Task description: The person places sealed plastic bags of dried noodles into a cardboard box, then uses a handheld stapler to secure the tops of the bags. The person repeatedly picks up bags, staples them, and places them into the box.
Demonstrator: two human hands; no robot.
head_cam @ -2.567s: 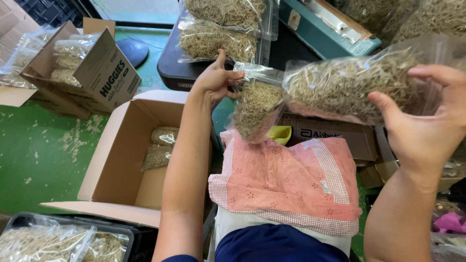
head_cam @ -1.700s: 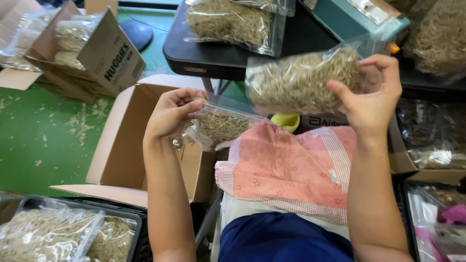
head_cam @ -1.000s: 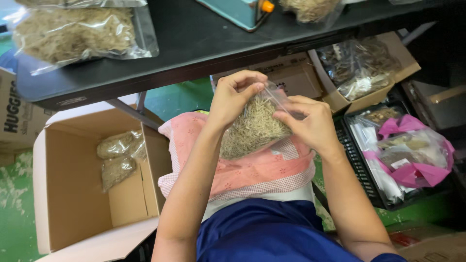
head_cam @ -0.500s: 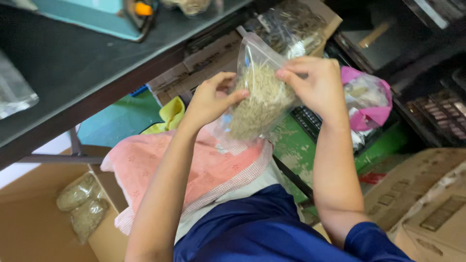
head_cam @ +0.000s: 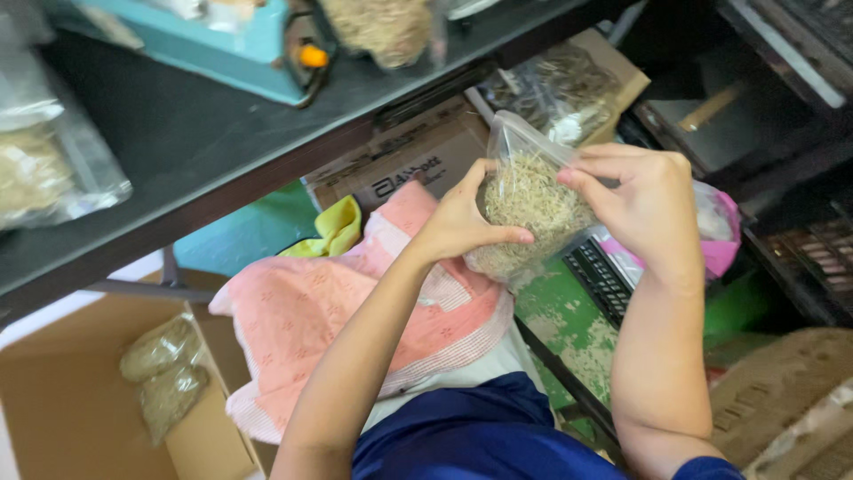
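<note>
A clear plastic bag of dry straw-coloured herb [head_cam: 524,200] is held up in front of me, to the right of my lap. My left hand [head_cam: 462,218] grips its left side and bottom, thumb across the front. My right hand [head_cam: 644,200] pinches the bag's upper right edge near the top. A pink cloth [head_cam: 329,302] lies over my lap below the hands.
A black table [head_cam: 204,151] runs across the top left with a teal machine [head_cam: 231,44] and more filled bags [head_cam: 44,169]. An open cardboard box [head_cam: 80,400] at lower left holds two packed bags. A black crate [head_cam: 613,276] and pink bags [head_cam: 720,222] lie right.
First each hand held a separate bag; one went down toward the box at left. Both hands then closed on a single bag and the view swung right.
</note>
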